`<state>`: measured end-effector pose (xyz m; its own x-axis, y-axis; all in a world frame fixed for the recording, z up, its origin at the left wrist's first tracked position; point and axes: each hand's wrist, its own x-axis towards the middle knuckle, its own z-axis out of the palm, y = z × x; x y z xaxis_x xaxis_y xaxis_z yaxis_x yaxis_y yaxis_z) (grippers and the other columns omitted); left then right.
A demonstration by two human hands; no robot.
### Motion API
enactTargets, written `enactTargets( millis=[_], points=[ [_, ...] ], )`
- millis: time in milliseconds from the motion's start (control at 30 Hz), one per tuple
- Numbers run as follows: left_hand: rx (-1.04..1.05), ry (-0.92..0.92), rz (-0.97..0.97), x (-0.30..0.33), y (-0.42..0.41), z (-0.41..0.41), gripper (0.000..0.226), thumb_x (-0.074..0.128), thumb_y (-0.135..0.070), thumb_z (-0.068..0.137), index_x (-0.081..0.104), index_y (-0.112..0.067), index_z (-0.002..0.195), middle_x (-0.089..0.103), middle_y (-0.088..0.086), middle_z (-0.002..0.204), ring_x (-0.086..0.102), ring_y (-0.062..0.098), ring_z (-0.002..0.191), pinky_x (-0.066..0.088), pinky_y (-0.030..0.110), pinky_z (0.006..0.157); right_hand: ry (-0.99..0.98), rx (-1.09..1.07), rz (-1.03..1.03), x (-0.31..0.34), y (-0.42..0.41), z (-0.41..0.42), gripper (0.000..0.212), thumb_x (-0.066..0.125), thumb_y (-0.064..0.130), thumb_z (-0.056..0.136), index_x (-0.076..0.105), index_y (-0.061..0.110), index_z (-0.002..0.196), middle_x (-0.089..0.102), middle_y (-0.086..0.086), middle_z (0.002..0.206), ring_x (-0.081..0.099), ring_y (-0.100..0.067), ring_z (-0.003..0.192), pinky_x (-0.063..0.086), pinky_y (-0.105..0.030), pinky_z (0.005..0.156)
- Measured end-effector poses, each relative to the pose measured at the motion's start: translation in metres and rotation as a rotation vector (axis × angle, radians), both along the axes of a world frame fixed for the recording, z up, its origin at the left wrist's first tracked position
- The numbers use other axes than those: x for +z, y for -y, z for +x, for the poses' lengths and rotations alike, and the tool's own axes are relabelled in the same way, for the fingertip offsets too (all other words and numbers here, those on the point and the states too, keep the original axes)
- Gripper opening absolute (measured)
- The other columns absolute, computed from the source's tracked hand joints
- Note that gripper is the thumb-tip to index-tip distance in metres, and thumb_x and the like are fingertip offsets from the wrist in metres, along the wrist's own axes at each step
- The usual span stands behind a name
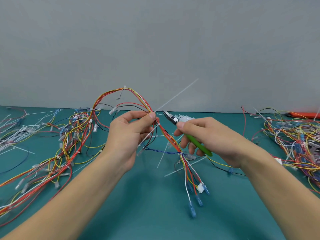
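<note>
My left hand pinches a bundle of red, yellow and orange wires lifted above the green mat. A white cable tie is wrapped on the bundle at my fingertips, and its long tail sticks up to the right. My right hand grips green-handled cutters. The cutters' metal jaws point left, close to the tie, a little apart from it. The bundle's lower end hangs down with blue terminals and a white connector.
A heap of wire harnesses lies on the mat to the left and another to the right. Loose white cable ties lie behind my hands and at far left. A grey wall rises behind. An orange object sits far right.
</note>
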<state>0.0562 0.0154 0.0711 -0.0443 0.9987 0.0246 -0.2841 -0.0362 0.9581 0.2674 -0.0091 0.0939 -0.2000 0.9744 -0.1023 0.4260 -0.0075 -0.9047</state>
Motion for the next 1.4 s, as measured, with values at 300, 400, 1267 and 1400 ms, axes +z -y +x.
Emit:
enactTargets(
  millis=[300, 400, 1267, 1400],
  points=[
    [0.002, -0.029, 0.015, -0.0006, 0.0012, 0.0025, 0.014, 0.081, -0.013, 0.085, 0.069, -0.011, 0.092, 0.078, 0.009, 0.084, 0.060, 0.010, 0.057, 0.052, 0.019, 0.057, -0.022, -0.012, -0.002, -0.0035, 0.0011, -0.0094, 0.038, 0.060, 0.055, 0.097, 0.077, 0.020, 0.097, 0.072, 0.000, 0.081, 0.062, -0.015, 0.066, 0.046, -0.035, 0.066],
    [0.010, -0.035, 0.010, 0.0001, 0.0018, 0.0025, 0.014, 0.081, -0.014, 0.085, 0.069, -0.012, 0.091, 0.079, 0.009, 0.084, 0.060, 0.010, 0.057, 0.051, 0.019, 0.056, -0.016, -0.009, -0.012, -0.0029, 0.0014, -0.0082, 0.039, 0.060, 0.055, 0.097, 0.077, 0.020, 0.096, 0.073, -0.002, 0.083, 0.063, -0.016, 0.066, 0.047, -0.036, 0.067],
    [0.069, -0.106, 0.062, -0.0036, 0.0033, 0.0046, 0.014, 0.083, -0.015, 0.084, 0.070, -0.016, 0.081, 0.078, 0.008, 0.080, 0.059, 0.011, 0.056, 0.050, 0.021, 0.056, -0.069, 0.003, -0.070, -0.0042, 0.0000, -0.0043, 0.041, 0.063, 0.052, 0.096, 0.076, 0.014, 0.099, 0.072, -0.004, 0.080, 0.066, -0.021, 0.064, 0.049, -0.033, 0.062],
    [0.066, -0.108, 0.046, -0.0056, 0.0038, 0.0048, 0.013, 0.083, -0.016, 0.085, 0.070, -0.013, 0.084, 0.078, 0.008, 0.080, 0.058, 0.012, 0.056, 0.050, 0.023, 0.057, -0.076, 0.005, -0.074, -0.0047, 0.0004, -0.0052, 0.040, 0.063, 0.051, 0.097, 0.075, 0.013, 0.098, 0.072, -0.005, 0.081, 0.066, -0.022, 0.065, 0.051, -0.035, 0.064]
  ],
)
